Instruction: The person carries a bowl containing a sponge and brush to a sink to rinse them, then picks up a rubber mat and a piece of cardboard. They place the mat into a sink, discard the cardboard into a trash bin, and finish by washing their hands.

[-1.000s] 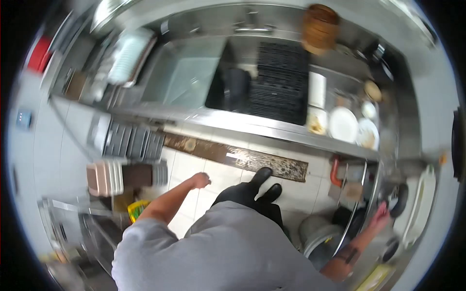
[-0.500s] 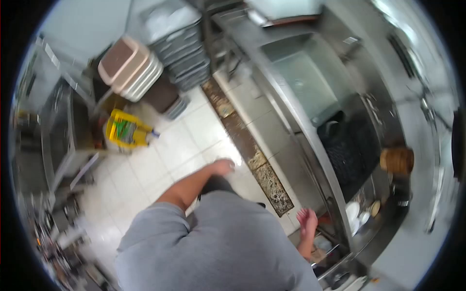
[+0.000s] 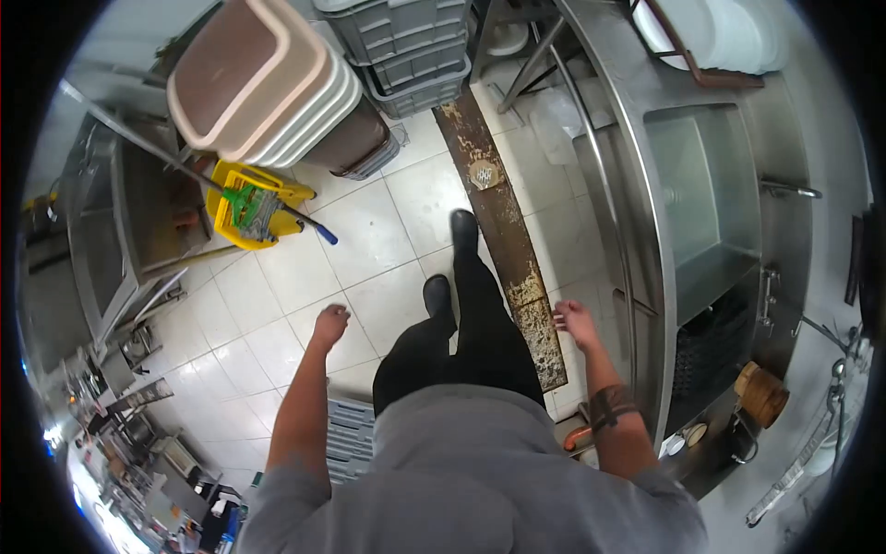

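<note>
My left hand [image 3: 332, 326] hangs over the white floor tiles beside my left leg, its fingers curled in, with nothing seen in it. On the other side my right hand [image 3: 575, 323] hangs near the dirty brown drain channel [image 3: 503, 218], fingers loosely apart and holding nothing. It is nearest to the steel sink counter [image 3: 653, 212], without touching it. Below me one black boot [image 3: 464, 227] is ahead of the other, close to the drain channel.
Ahead left are a yellow mop bucket [image 3: 263, 175] with a mop, stacked tubs [image 3: 268, 102] and grey crates [image 3: 415, 65]. A sink basin [image 3: 697, 189], a black mat [image 3: 711, 351] and a wooden container [image 3: 761, 394] line the right. White plates [image 3: 715, 37] stand in a rack.
My view has shifted forward and steadied; the mop bucket and tubs look larger. Both arms now hang at my sides, and my legs and boots have come into view.
</note>
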Demonstrator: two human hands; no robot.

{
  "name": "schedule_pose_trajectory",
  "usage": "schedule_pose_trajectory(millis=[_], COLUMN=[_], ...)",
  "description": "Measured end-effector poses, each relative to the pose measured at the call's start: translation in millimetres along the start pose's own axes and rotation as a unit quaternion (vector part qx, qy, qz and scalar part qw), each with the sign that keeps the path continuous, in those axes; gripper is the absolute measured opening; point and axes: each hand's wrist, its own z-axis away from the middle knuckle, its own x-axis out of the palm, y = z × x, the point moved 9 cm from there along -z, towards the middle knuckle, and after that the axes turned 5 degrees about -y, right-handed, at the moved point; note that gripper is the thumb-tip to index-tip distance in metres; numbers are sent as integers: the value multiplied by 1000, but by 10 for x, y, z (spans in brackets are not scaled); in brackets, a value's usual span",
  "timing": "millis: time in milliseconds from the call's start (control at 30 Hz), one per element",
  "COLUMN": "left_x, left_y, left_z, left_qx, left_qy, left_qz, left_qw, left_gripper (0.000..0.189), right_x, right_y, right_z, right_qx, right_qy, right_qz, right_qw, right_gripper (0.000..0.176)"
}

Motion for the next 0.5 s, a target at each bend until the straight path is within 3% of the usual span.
schedule_pose_trajectory(millis=[33,133,200,233,267,300,367,400,433,467,500], left_x=[11,-8,18,16,35,99,250,407,556,688,688], left_y=[-276,-136,-24,68,46,222,-268,-810,-1290,-1505,-1418], left_z=[-190,12,207,328,353,478,560,708,954,1089,1170], left_qx=[15,17,121,-76,-35,-153,-103,-255,-400,-399,-435], left_qy=[9,-8,-10,-35,-37,-41,-55,-55,-53,-122,-144], left_qz=[-77,-104,-122,30,38,166,166,224,273,313,120], left_qw=[997,994,985,996,998,973,979,939,873,853,881], left_gripper=[39,38,37,37,35,35,31,28,25,24,24], right_x=[81,428,636,715,830,871,764,684,536,380,251], right_y=[-158,-790,-1116,-1311,-1570,-1894,-2483,-2681,-2828,-2883,-2966], right_z=[-294,-1215,-2077,-2479,-2933,-3380,-3980,-4306,-4806,-5177,-5248], right_qx=[2,24,14,39,3,-103,-70,-51,-84,-117,-85], right_qy=[-18,-41,-104,-116,-204,-269,-149,-73,-98,-122,-13], right_qz=[-24,-61,-109,-130,-192,-169,-276,-334,-377,-417,-441], right_qw=[1000,997,989,984,960,943,947,938,917,893,893], right_gripper=[22,30,39,46,51,53,48,45,44,49,57])
